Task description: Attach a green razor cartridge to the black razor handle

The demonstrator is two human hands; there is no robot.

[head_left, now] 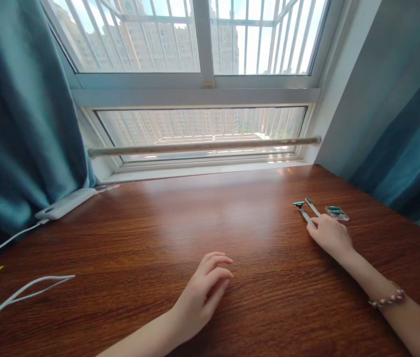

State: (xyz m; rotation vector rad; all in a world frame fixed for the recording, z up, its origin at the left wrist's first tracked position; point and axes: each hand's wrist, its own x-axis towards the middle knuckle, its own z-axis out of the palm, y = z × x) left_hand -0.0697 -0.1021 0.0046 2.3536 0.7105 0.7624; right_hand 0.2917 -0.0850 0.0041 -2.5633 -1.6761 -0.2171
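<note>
My right hand (330, 234) reaches far right across the wooden desk (180, 233), its fingers closed over the near ends of two razor handles (308, 208). One handle carries a teal head at its far end. A small clear cartridge pack (337, 213) with teal blades lies just right of them. My left hand (204, 292) rests on the desk in the near middle, fingers loosely curled and apart, holding nothing. A beaded bracelet (387, 297) circles my right wrist.
A white power bank (64, 203) with white cables (16, 292) lies at the left by the teal curtain (20, 114). A rail (202, 146) runs across the window behind the desk. Another curtain hangs at the right.
</note>
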